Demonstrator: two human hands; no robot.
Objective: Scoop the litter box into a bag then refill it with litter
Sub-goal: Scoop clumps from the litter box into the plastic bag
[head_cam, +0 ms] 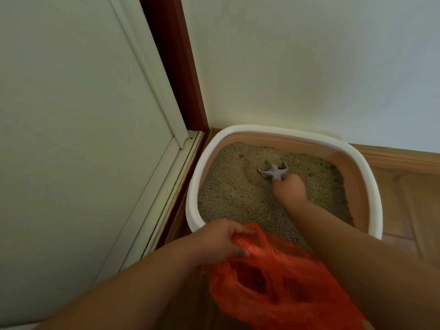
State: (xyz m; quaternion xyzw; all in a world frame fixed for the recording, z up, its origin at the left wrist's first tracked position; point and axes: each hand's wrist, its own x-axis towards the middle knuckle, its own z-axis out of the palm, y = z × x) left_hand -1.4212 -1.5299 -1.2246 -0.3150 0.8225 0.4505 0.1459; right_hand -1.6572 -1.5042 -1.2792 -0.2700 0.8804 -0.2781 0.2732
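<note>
Scooping step: R hand (291, 188) grips grey scoop (273, 172) dug into litter, centre of litter box (371, 186) mid-frame. L hand (220, 241) pinches orange bag (281, 289) open, lower centre. Next, prob: lift, sift, tip into bag w/o spilling

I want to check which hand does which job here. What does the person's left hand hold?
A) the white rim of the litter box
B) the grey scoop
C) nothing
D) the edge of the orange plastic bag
D: the left hand grips the edge of the orange bag, while the right hand holds the grey scoop in the litter.
</note>
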